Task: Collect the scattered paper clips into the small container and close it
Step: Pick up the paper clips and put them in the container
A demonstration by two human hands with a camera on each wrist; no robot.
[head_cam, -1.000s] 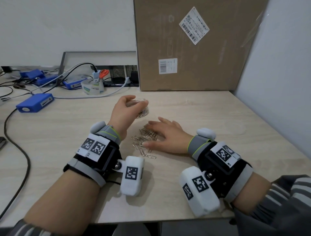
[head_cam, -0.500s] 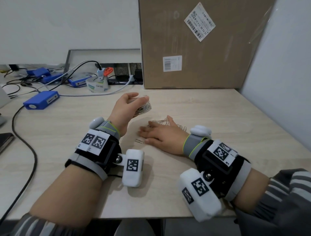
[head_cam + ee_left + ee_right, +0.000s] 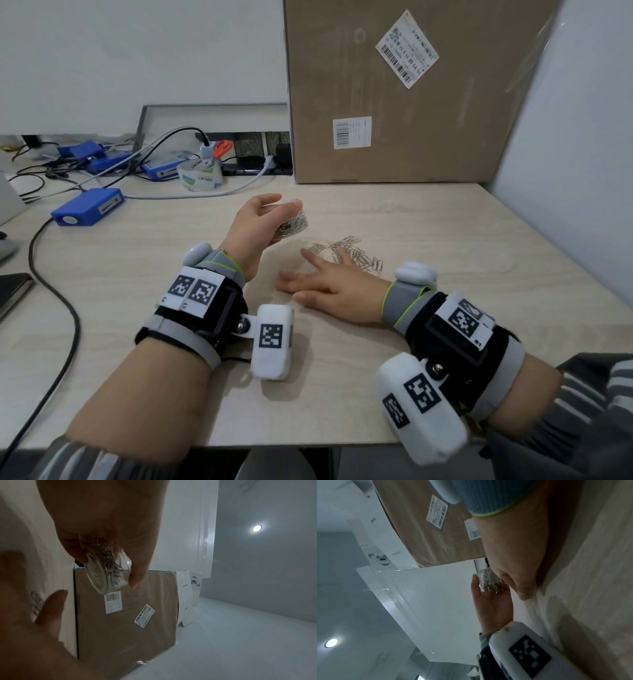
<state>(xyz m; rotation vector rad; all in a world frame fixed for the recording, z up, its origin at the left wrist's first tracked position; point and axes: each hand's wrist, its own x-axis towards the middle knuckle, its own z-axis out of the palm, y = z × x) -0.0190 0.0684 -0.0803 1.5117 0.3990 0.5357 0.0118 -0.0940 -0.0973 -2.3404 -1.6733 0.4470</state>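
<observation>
The left hand (image 3: 255,226) holds the small container (image 3: 291,224) up, tipped and ready, while the flat right hand (image 3: 329,286) presses the tabletop (image 3: 445,233) beside loose paper clips (image 3: 349,253) near its middle, to sweep them.

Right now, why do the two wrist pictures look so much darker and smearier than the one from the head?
Head view: even daylight, crisp paper clips on the table, edges bowed by the wide lens. Left wrist view: the left hand is a backlit silhouette around the small container, with glare from a ceiling lamp. Right wrist view: dim, tilted sideways, the right hand close and soft.
</observation>
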